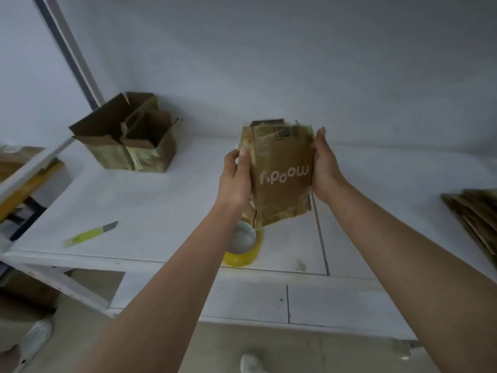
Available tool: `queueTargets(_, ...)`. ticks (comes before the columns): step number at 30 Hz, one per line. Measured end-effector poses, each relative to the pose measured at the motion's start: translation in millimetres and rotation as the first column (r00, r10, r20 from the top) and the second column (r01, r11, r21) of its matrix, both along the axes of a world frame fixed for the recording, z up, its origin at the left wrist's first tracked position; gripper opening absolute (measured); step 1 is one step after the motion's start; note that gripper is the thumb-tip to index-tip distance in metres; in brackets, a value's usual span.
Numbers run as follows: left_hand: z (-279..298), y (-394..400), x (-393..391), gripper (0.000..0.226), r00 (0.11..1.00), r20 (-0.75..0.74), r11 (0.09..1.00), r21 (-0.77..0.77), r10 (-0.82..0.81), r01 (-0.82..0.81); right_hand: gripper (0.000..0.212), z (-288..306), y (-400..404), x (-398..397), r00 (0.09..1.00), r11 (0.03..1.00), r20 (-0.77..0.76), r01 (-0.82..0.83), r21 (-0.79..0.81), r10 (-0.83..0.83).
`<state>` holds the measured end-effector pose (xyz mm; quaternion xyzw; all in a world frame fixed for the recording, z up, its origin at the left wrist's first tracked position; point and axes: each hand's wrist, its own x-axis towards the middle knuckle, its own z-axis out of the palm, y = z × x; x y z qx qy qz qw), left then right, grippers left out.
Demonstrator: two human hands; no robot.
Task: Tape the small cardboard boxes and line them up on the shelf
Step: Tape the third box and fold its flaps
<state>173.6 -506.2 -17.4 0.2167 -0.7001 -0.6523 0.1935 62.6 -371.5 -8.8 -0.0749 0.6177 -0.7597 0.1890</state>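
I hold a small brown cardboard box [282, 176] with white lettering and old tape on it, above the white shelf [150, 211]. My left hand [236, 179] grips its left side, thumb on the front face. My right hand [326, 168] presses flat against its right side, fingers straight. A yellow tape roll [243, 249] lies on the shelf just below the box, partly hidden by my left arm. Two open-topped small boxes [129, 135] stand side by side at the back left of the shelf.
A yellow-green utility knife [90, 234] lies near the shelf's front left edge. A stack of flattened cardboard [476, 219] sits at the right edge. A white wall rises behind the shelf. Shoes [35, 340] show on the floor below.
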Motion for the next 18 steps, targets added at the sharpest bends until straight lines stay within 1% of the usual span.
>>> queueTargets(2, 5, -24, -5, 0.044, 1.000, -0.004, 0.998, 0.054, 0.020, -0.019, 0.076, 8, -23, -9, 0.999, 0.998, 0.029, -0.029, -0.049, 0.030)
queueTargets(5, 7, -72, -5, 0.033, 0.998, -0.003, 0.985, 0.159, 0.067, -0.066, 0.083, 12, -61, -17, 0.987, 0.989, 0.086, -0.130, -0.074, 0.136)
queueTargets(6, 9, -87, -2, 0.034, 0.998, -0.007, 0.980, 0.187, 0.070, -0.067, 0.084, 9, -73, -17, 0.980, 0.982, 0.101, -0.162, -0.094, 0.171)
queueTargets(10, 2, -135, 1, 0.056, 0.999, 0.029, 0.963, 0.263, 0.046, -0.052, 0.078, -4, -118, -1, 0.962, 0.960, 0.110, -0.232, -0.156, 0.250)
queueTargets(13, 2, -160, -8, 0.061, 0.999, 0.049, 0.964, 0.264, 0.002, -0.015, 0.069, -5, -140, 2, 0.972, 0.951, 0.085, -0.192, -0.243, 0.218)
queueTargets(15, 1, -175, -11, 0.058, 0.997, 0.040, 0.967, 0.250, -0.061, 0.049, 0.064, -7, -151, 5, 0.985, 0.950, 0.068, -0.137, -0.280, 0.162)
queueTargets(18, -2, -203, -9, 0.052, 0.988, 0.024, 0.961, 0.237, -0.151, 0.141, 0.055, -13, -171, 23, 0.994, 0.940, 0.093, -0.015, -0.340, 0.050)
